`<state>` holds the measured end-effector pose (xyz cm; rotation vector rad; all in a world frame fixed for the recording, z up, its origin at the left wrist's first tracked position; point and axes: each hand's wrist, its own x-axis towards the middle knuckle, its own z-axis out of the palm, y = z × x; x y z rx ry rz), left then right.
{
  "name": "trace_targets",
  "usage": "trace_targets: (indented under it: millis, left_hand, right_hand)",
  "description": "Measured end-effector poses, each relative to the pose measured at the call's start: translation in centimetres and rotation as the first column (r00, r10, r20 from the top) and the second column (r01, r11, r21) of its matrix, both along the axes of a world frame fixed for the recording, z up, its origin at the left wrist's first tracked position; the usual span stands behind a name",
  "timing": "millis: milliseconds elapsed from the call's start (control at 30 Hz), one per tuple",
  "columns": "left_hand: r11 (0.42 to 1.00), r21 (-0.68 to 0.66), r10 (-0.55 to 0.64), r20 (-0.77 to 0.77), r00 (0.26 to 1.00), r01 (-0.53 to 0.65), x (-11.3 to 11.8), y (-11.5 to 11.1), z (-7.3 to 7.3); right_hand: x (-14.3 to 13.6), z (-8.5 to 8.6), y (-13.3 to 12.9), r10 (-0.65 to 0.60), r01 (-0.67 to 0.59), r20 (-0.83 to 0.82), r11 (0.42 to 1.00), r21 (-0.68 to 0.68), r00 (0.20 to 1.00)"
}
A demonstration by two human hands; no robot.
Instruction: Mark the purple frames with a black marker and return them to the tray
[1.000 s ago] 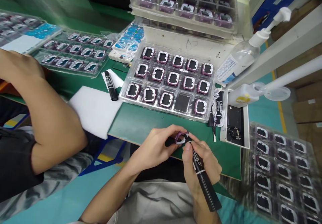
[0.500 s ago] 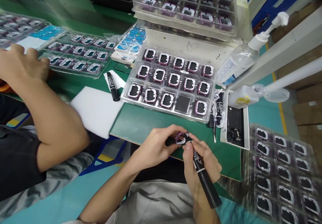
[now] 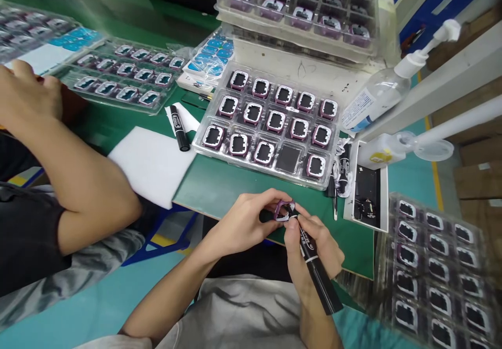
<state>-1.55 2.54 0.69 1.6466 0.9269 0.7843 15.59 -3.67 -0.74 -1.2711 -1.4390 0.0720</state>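
Purple frame (image 3: 279,210): held up off the near side of the clear tray (image 3: 251,163), tilted, and here the action is centred!
Left hand (image 3: 243,229): clamped on the frame, its side pinched between thumb and fingers.
Right hand (image 3: 321,242): closed around the black marker (image 3: 319,281), which is gripped like a pen; the tip is set at the frame's inner edge, though contact cannot be made out.
Step in hand: the frame's edge is being worked with the marker, it is judged.
Next move: a firm pinch and small, careful strokes seem called for.
Clear tray: white-faced frames are seated in rows.
Spare marker (image 3: 179,128): laid just left of the tray.
Foam sheet (image 3: 151,163): spread left of the tray, towards the near side.
White box (image 3: 386,205): placed right of the tray.
Co-worker's arm (image 3: 94,171): seen well left of the tray.
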Motion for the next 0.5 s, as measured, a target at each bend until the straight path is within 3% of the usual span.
trace_targets:
  millis: [367, 500]
  left_hand:
    - [1.000, 0.009, -0.008, -0.005, 1.000, 0.008, -0.14, 0.06, -0.27]
    - [1.000, 0.000, -0.007, 0.013, 1.000, 0.007, -0.09, 0.02, -0.23]
  right_hand:
    - [-0.03, 0.01, 0.42, 0.003, -0.003, -0.010, 0.998, 0.070, 1.000]
    - [0.15, -0.41, 0.14, 0.013, -0.013, -0.019, 0.999, 0.039, 1.000]
